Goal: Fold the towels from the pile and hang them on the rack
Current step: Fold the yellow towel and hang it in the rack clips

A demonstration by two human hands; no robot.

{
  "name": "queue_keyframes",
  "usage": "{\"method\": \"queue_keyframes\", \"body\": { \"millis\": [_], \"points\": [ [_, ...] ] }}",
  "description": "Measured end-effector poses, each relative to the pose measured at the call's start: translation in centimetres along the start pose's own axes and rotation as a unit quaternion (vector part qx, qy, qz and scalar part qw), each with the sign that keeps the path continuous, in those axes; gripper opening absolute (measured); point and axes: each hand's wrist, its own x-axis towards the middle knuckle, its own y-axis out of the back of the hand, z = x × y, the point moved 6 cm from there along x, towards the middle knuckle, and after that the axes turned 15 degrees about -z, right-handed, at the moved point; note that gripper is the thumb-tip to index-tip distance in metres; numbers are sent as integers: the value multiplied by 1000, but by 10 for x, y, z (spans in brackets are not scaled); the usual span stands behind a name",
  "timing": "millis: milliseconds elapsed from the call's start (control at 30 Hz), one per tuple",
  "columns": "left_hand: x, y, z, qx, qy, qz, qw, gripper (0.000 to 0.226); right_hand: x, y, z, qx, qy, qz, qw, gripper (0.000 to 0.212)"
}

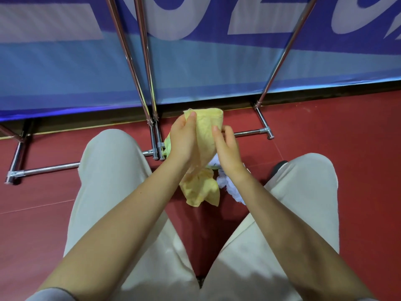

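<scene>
The left hand (pixel 184 137) had its thumb and fingers curled over the top edge of a yellow towel (pixel 206 135), pinching it near the upper corner, while the right hand (pixel 227 148) gripped the same towel at its opposite edge, thumb on the near face and the other fingers hidden behind the cloth. The towel hung between the two hands, its lower part bunched and dangling below the wrists. Just beside that hanging end, toward the right forearm, lay a crumpled white towel (pixel 230 185) on the red floor (pixel 325 137); how many more pieces made up the pile could not be told. A bit of yellow-green cloth (pixel 166 146) showed behind the left wrist. Beyond the yellow towel stood the metal rack (pixel 149 83), its chrome uprights rising past it and its base bars lying on the floor. Behind the rack hung a blue banner (pixel 217 68). Nearer than the towel, the person's legs in pale trousers (pixel 112 181) spread to either side.
</scene>
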Motion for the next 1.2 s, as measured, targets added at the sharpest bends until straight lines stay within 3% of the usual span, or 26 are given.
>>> {"method": "queue_keyframes", "body": {
  "millis": [100, 200, 400, 467, 633, 733, 933, 1200],
  "points": [
    [3, 12, 12, -57, 1, 35, 998, 22, 10, -15, 0, -5, 2, -63, 998, 15],
    [5, 17, 23, -108, 14, 36, 993, 18, 16, -30, 1, -50, -4, -104, 993, 17],
    [11, 22, 33, -25, 2, -22, 999, 22, 28, -47, 23, -101, -64, -136, 984, 3],
    [13, 27, 35, -30, -10, -18, 999, 22, 29, -55, 24, -127, -60, -154, 978, 12],
    [22, 59, 39, -65, -16, 54, 996, 23, 28, -58, 35, -52, -88, -140, 985, 23],
    [26, 73, 40, -118, -12, 96, 988, 23, 28, -52, 36, -15, -104, -124, 987, 13],
    [30, 95, 32, -149, -10, 125, 981, 25, 20, -32, 21, -60, -37, -82, 994, 23],
    [18, 114, 7, -180, 35, 186, 965, 25, -4, -20, 0, -107, -4, -113, 988, 35]
  ]
}}
